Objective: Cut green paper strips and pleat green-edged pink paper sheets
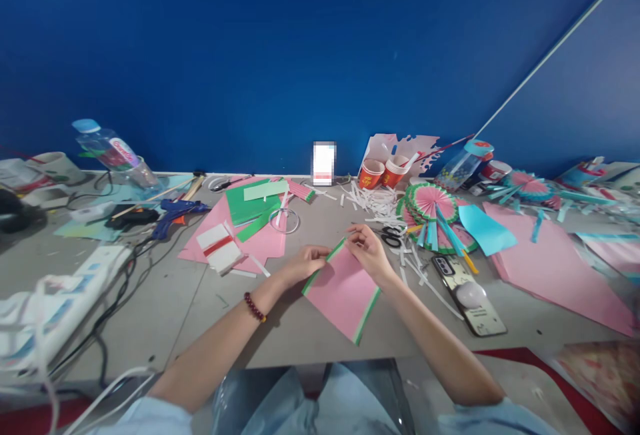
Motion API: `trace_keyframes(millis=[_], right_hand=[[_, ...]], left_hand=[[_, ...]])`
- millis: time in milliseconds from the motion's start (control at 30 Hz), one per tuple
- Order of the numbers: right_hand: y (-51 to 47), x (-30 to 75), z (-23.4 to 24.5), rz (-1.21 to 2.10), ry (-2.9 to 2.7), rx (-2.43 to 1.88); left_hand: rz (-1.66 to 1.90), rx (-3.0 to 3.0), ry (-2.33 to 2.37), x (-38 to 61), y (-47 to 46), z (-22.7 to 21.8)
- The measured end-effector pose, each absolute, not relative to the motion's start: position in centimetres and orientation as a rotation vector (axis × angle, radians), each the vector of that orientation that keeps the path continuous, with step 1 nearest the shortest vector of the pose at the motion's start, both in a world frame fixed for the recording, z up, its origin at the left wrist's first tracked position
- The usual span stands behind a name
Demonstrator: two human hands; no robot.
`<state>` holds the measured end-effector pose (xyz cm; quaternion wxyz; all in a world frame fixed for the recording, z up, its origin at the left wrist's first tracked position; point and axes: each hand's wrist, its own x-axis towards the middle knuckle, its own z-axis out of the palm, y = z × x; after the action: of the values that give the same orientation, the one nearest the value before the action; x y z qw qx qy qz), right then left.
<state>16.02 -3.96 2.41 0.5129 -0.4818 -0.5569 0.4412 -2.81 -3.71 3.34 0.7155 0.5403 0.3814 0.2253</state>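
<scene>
A pink sheet of paper (343, 288) with green strips along two opposite edges lies tilted at the near side of the table, between my arms. My left hand (309, 263) pinches the far left part of its green edge, thumb on top. At the upper corner, my right hand (367, 248) has its fingers closed on the same green edge. Beyond my left hand is a pile of pink and green paper (260, 211) with a white and red box (220, 248) on it. Black-handled scissors (391, 237) lie just past my right hand.
Paper fans (433, 205), red cups (371, 173) and white paper shreds (375, 203) are at the back right. A phone (470, 295) and pink sheets (555, 265) lie to the right. A blue glue gun (175, 215), power strip (75, 308) and plastic bottle (113, 148) are on the left.
</scene>
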Motion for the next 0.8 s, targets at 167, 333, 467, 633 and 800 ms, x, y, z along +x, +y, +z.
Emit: trace_keyframes(millis=[167, 333, 467, 633, 800], right_hand=[[-3.98, 16.01, 2.47, 1.068, -1.333, -1.155], [-4.17, 15.72, 2.22, 1.078, -1.341, -1.159], [-4.29, 15.49, 2.27, 1.061, -1.339, -1.174], [-4.31, 15.32, 2.41, 1.066, -1.342, -1.174], [-4.21, 15.49, 1.99, 1.046, -1.345, -1.189]], left_hand=[[0.569, 1.301, 0.978, -2.54, -3.79, 3.34], [0.581, 1.435, 1.014, -2.42, -3.65, 2.81], [0.578, 1.482, 1.022, -2.47, -3.56, 2.77], [0.615, 1.432, 1.022, -2.61, -3.65, 2.64], [0.661, 1.302, 1.098, -2.81, -3.77, 2.92]])
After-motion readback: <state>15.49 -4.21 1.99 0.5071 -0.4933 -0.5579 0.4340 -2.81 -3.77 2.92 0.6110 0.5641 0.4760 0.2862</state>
